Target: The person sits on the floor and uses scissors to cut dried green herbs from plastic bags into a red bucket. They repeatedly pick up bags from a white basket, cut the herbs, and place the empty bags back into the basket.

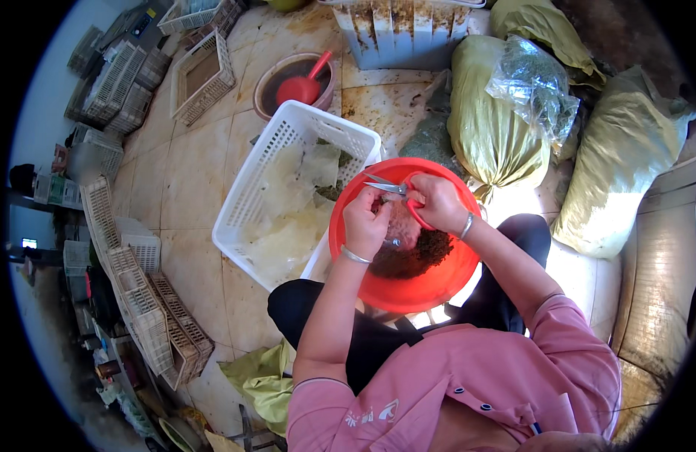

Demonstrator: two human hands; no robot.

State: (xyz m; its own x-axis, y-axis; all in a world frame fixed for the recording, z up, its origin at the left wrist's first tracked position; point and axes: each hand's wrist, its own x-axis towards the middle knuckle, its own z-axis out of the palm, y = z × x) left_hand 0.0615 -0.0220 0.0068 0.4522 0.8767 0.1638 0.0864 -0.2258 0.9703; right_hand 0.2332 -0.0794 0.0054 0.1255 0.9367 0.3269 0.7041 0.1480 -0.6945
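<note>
Over a red basin [455,277] between my knees, my right hand [437,202] grips a pair of scissors [389,187] by its red handles. The blades are parted and point left, just above the fingers of my left hand [365,224]. Those fingers are pinched together at the basin's left side; what they hold is too small to make out. A pinkish, see-through thing [401,230] hangs or lies below both hands. Under it, dark brown crumbly stuff [419,256] covers part of the basin's bottom.
A white perforated crate [239,197] with pale yellowish sheets [276,233] stands left of the basin. Beyond it, a bowl [265,87] holds a red scoop [299,90]. Full yellow-green sacks [489,113] stand at right. A stained bin [401,38] is at the back, stacked crates [141,286] at left.
</note>
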